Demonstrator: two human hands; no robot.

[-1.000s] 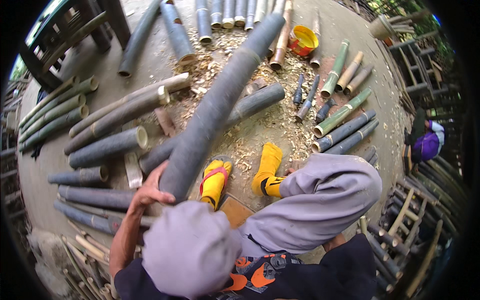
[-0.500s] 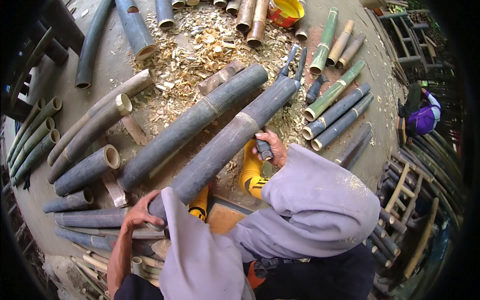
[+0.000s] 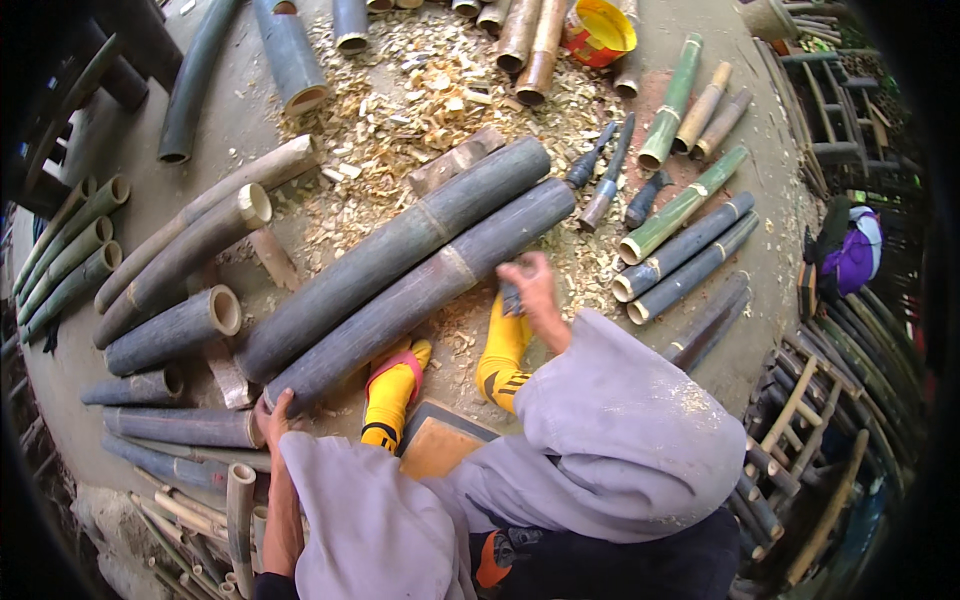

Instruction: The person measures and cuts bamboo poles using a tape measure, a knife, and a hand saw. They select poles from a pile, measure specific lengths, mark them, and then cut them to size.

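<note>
Gripping at near left: my left hand (image 3: 274,413), thumb over the near end of a dark bamboo tube (image 3: 408,300). Tube slants far-right alongside a second dark tube (image 3: 385,258). I'd guess stiff, fairly heavy, smooth; best hold near end plus pale joint ring (image 3: 457,264). Right hand (image 3: 538,300), blurred, closed around a short dark piece (image 3: 511,298).

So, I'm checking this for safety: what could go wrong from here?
The near dark bamboo pole is round and lies close to the yellow-socked feet; should the grip of the left hand slip, it might roll onto them. The right hand, close beside the pole, could get knocked. Some slim dark tools lie near the pole's far end, so a forward shove might scatter them.
</note>
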